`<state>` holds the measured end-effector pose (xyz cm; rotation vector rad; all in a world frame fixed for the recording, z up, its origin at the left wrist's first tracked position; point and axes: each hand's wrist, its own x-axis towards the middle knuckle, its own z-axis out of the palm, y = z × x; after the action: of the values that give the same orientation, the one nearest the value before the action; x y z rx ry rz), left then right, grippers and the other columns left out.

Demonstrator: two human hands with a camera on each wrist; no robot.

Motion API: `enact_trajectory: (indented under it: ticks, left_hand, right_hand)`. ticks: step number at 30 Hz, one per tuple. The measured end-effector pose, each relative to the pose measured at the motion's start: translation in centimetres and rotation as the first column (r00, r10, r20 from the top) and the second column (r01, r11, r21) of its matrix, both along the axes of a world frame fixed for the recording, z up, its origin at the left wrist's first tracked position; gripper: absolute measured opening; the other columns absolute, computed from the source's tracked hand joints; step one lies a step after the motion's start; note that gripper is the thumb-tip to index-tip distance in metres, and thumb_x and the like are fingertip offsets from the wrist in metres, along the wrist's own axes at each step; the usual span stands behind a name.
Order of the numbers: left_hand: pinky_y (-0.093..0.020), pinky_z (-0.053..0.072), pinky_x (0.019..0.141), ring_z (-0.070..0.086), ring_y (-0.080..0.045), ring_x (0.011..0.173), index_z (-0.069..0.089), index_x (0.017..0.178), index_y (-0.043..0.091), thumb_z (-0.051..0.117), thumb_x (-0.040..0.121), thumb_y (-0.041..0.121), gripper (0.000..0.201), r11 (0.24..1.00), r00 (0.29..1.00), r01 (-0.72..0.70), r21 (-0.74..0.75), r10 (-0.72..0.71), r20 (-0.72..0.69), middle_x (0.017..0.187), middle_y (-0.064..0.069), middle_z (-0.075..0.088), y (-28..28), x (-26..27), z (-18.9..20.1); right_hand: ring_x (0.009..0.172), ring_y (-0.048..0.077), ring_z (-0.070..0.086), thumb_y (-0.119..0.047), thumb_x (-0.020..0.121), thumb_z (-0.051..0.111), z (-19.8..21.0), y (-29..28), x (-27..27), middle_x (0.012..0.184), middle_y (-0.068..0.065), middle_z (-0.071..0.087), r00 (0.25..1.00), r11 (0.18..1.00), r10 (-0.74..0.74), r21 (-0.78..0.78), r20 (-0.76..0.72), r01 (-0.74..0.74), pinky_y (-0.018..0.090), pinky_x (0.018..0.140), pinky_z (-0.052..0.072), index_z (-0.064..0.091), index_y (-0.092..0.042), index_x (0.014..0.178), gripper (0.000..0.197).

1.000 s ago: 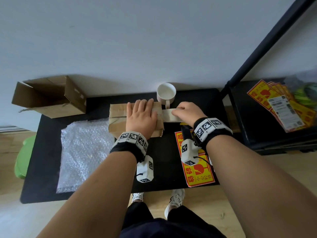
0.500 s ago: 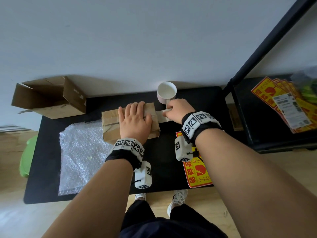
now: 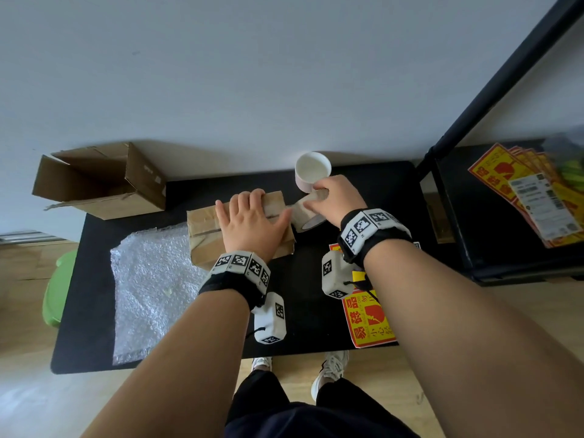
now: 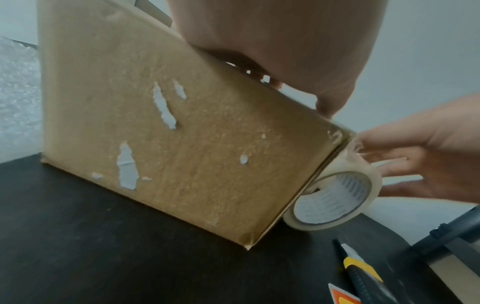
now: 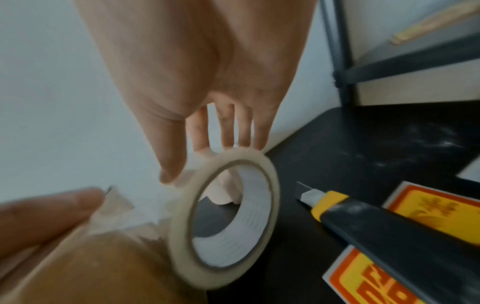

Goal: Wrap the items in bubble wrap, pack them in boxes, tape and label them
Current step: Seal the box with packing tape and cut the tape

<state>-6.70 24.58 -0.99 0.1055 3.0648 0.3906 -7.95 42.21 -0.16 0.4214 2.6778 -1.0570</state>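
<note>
Left hand (image 3: 252,221) flat on the box (image 4: 166,131), fingers straight, pinning it to the bench (image 3: 94,311). Just right of it, right hand (image 3: 338,200) curls over the tape roll (image 5: 226,214), roll touching the box's end. Knife (image 5: 363,216) near the right wrist; cup (image 3: 313,172) beyond. Tape seems, through blur, drawn off the box top. Judgement: keep tape taut, run it down the end, press flat, then cut.

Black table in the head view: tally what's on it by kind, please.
Cardboard boxes: 2 (closed, open)
Tape rolls: 1
Mugs: 1
Bubble wrap sheets: 1
Fragile stickers: 1
Total: 6
</note>
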Motion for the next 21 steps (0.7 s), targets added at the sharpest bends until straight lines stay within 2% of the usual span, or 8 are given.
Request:
enact_trajectory:
  ticks: [3,7,10,12,16,19,21]
  left_hand:
    - [-0.053,0.001,0.119,0.036,-0.025,0.132,0.045,0.127,0.019,0.043,0.079,0.077,0.076,0.998,0.997,-0.050,-0.038,0.052,0.061,0.127,-0.002,0.049,0.9,-0.6,0.4]
    - [-0.060,0.001,0.117,0.036,-0.030,0.130,0.045,0.124,0.015,0.048,0.078,0.066,0.070,0.993,0.985,-0.091,-0.080,0.102,0.141,0.128,-0.005,0.049,2.2,-1.3,0.9]
    - [-0.061,-0.001,0.116,0.035,-0.031,0.130,0.047,0.125,0.016,0.046,0.078,0.062,0.066,0.990,0.982,-0.092,-0.108,0.108,0.156,0.128,-0.005,0.049,2.5,-1.3,0.9]
    - [-0.061,-0.001,0.116,0.036,-0.030,0.129,0.049,0.123,0.017,0.046,0.078,0.061,0.063,0.989,0.984,-0.098,-0.108,0.113,0.138,0.125,-0.004,0.050,2.6,-1.3,0.7]
    - [-0.060,-0.001,0.116,0.037,-0.030,0.126,0.049,0.117,0.017,0.047,0.077,0.056,0.057,0.987,0.984,-0.120,-0.111,0.133,0.119,0.120,-0.003,0.050,2.8,-1.4,0.4]
    - [-0.060,-0.001,0.116,0.037,-0.030,0.124,0.050,0.114,0.017,0.047,0.077,0.053,0.052,0.984,0.984,-0.131,-0.121,0.144,0.106,0.117,-0.003,0.050,3.0,-1.4,0.1]
    - [-0.060,0.000,0.116,0.038,-0.030,0.123,0.050,0.113,0.017,0.047,0.076,0.051,0.050,0.983,0.983,-0.139,-0.124,0.152,0.103,0.115,-0.003,0.051,3.1,-1.5,0.0]
  right_hand:
    - [0.108,0.024,0.060,-0.030,0.097,0.051,-0.1,1.3,1.3,0.123,0.006,0.059,0.991,0.989,-0.134,-0.064,-0.016,0.133,0.035,0.089,0.049,0.063,-0.017,0.125,0.033]
    - [0.114,0.025,0.058,-0.020,0.101,0.042,-1.2,2.9,3.1,0.129,0.008,0.059,0.958,0.959,-0.284,0.018,0.041,0.284,0.037,0.095,0.048,0.056,-0.016,0.132,0.034]
    - [0.117,0.026,0.057,-0.018,0.100,0.047,-2.3,3.4,4.4,0.129,0.009,0.060,0.943,0.953,-0.298,0.097,0.146,0.286,0.036,0.094,0.046,0.055,-0.014,0.132,0.033]
    - [0.115,0.028,0.058,-0.023,0.099,0.053,-3.1,3.3,4.9,0.125,0.011,0.061,0.932,0.954,-0.290,0.140,0.216,0.264,0.036,0.091,0.047,0.054,-0.011,0.130,0.034]
    - [0.111,0.027,0.059,-0.034,0.089,0.068,-4.8,2.8,5.3,0.122,0.011,0.059,0.891,0.956,-0.259,0.230,0.372,0.182,0.035,0.086,0.047,0.047,-0.010,0.129,0.051]
    - [0.116,0.028,0.057,-0.030,0.085,0.074,-6.1,2.3,5.4,0.128,0.012,0.054,0.893,0.946,-0.258,0.285,0.367,0.156,0.036,0.089,0.049,0.042,-0.011,0.132,0.061]
    - [0.115,0.028,0.057,-0.027,0.084,0.075,-6.4,2.2,5.3,0.129,0.013,0.053,0.899,0.943,-0.253,0.298,0.357,0.147,0.036,0.088,0.049,0.040,-0.011,0.134,0.063]
